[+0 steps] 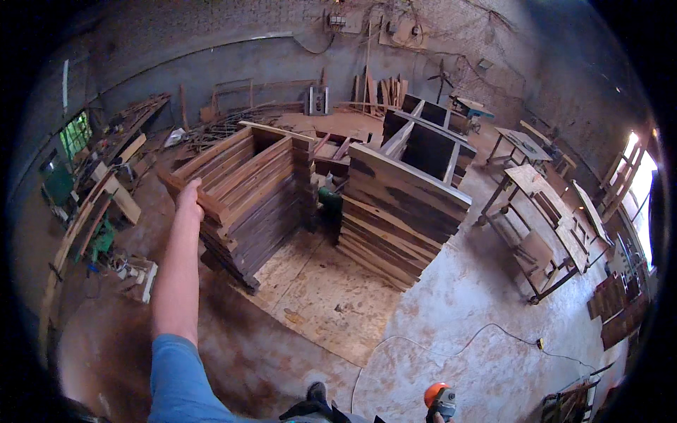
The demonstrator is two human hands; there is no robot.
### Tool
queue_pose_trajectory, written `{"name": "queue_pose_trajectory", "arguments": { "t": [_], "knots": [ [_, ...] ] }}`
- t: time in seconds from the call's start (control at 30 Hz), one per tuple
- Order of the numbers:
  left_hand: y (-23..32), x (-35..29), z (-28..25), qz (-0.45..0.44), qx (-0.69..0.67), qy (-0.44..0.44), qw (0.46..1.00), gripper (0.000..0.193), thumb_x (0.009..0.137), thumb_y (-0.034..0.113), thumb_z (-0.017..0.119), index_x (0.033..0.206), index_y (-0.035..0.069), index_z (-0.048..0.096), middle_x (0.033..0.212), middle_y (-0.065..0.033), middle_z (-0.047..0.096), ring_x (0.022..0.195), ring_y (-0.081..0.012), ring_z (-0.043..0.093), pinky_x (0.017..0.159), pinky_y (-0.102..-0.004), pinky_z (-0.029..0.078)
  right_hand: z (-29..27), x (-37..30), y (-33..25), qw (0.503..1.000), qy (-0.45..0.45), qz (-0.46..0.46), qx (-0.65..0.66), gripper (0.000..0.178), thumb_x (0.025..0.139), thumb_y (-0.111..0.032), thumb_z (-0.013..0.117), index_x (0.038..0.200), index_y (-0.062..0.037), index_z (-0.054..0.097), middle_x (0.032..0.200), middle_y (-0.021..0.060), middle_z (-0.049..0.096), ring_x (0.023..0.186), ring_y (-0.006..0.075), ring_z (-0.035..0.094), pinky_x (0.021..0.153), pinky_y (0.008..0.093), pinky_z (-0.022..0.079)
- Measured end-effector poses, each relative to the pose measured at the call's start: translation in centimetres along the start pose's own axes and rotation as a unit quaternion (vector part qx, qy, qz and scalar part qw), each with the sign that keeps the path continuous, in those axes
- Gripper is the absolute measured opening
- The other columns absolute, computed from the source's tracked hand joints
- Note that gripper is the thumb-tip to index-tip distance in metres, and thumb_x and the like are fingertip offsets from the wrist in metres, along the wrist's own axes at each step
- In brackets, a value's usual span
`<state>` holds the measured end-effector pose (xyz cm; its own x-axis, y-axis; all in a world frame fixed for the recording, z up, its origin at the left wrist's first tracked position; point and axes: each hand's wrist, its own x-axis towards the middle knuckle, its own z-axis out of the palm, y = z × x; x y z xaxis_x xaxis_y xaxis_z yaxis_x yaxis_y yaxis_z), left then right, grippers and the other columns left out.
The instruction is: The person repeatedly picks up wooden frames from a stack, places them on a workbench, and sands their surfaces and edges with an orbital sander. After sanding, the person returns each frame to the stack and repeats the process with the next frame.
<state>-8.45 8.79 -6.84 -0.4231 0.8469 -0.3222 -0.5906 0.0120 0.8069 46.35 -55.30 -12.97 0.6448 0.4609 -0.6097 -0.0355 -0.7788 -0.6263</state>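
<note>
My left hand (189, 199) reaches far forward on a straight arm with a blue sleeve and rests on the near top corner of a tall stack of dark wooden planks (247, 197), fingers closed around the top plank's end. A second stack of planks (398, 211) stands to the right, with a gap between the two. My right hand is almost out of view at the bottom edge, where it holds an orange and grey power tool (440, 400). A thin white cable (458, 345) runs from the tool across the floor.
A plywood sheet (317, 296) lies on the floor between the stacks. A green machine (328, 199) sits in the gap. Metal-framed work tables (543, 225) stand at the right, loose boards and scrap (106, 183) at the left, more timber (381, 92) along the far wall.
</note>
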Motion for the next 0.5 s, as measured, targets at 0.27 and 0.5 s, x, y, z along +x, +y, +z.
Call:
{"name": "queue_pose_trajectory", "arguments": {
  "t": [0.27, 0.5],
  "knots": [
    [4.7, -7.0, -0.4, 0.222, 0.533, 0.105, 0.809, 0.056, 0.086, 0.036, 0.067, 0.129, 0.005, 0.049, 0.123, -0.0194, 0.059, 0.112, -0.0381, 0.059, 0.094, -0.0525, 0.048, 1.3, 5.4, 4.5, 0.998, -0.034, 0.032, 0.035, 0.049, 0.091, -0.052, 0.059, 0.113, -0.0091, 0.066, 0.085, 0.0084, 0.065, 0.075, 0.0190, 0.060, 0.067, 0.0349, 0.048],
    [4.8, -13.6, 6.3, 0.414, 0.714, -0.045, 0.562, 0.064, 0.080, 0.041, 0.067, 0.124, -0.003, 0.053, 0.119, -0.0287, 0.061, 0.113, -0.0421, 0.058, 0.096, -0.0489, 0.046, 1.9, 2.5, 0.0, 0.998, -0.042, 0.032, 0.047, 0.048, 0.091, -0.052, 0.059, 0.108, -0.0079, 0.066, 0.076, 0.0049, 0.060, 0.067, 0.0157, 0.057, 0.061, 0.0309, 0.045]
  ]
}}
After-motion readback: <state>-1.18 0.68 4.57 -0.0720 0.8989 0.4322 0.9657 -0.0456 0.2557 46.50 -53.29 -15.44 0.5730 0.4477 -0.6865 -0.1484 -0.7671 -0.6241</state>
